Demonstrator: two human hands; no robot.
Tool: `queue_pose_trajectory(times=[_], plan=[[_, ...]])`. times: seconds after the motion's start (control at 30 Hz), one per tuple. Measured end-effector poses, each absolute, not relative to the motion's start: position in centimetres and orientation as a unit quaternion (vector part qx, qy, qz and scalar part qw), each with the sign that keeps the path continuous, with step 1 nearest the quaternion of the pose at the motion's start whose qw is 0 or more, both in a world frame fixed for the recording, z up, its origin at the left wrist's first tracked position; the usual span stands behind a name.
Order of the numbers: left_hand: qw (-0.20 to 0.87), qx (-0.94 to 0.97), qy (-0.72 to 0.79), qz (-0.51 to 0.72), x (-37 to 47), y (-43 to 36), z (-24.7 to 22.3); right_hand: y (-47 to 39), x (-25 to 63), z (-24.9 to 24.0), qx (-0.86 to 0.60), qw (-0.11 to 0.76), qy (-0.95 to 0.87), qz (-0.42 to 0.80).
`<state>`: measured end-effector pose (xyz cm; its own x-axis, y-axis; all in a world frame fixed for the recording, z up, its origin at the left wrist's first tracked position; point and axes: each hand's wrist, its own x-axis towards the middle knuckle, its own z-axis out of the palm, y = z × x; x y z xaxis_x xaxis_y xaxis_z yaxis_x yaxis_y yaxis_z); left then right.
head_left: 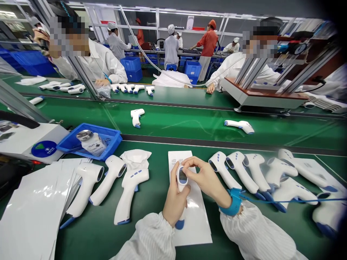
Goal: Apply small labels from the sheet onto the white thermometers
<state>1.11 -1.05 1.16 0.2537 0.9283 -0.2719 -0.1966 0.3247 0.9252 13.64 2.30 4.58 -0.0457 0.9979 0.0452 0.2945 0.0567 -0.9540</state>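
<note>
My left hand (pixel 173 204) is wrapped round a white infrared thermometer (pixel 181 183), shaped like a pistol, whose dark screen faces me. Its blue-tipped handle end shows below the hand. With thumb and fingertips, my right hand (pixel 207 178) grips the thermometer's head at the edge of the screen; whether a thin film is there too I cannot make out. Under both hands lies a white printed sheet (pixel 199 224). On the left stand-alone thermometers (pixel 132 195) lie on the green bench, one touching a crumpled white wipe (pixel 135 159). Several more thermometers (pixel 221 166) lie to the right.
A blue tray (pixel 115 144) with a metal-capped bottle (pixel 92 142) sits at the left, behind a stack of white sheets (pixel 32 202). A blue cord (pixel 271 199) runs right from my wristband. Beyond is a green conveyor (pixel 176 121) carrying thermometers; co-workers sit across it.
</note>
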Motion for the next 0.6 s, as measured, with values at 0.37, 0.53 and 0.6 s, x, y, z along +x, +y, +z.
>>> queue_pose_trajectory(times=[0.37, 0.53, 0.6], plan=[[0.685, 0.407, 0.443, 0.411, 0.93, -1.12, 1.02, 2.45, 13.68, 4.77, -0.542, 0.423, -0.591, 0.422], [0.676, 0.411, 0.458, 0.405, 1.09, -0.96, 1.52, 2.77, 13.81, 4.86, -0.544, 0.417, -0.593, 0.423], [0.676, 0.407, 0.463, 0.405, 1.12, -0.97, 1.69, 2.86, 13.86, 4.89, -0.54, 0.414, -0.598, 0.424]])
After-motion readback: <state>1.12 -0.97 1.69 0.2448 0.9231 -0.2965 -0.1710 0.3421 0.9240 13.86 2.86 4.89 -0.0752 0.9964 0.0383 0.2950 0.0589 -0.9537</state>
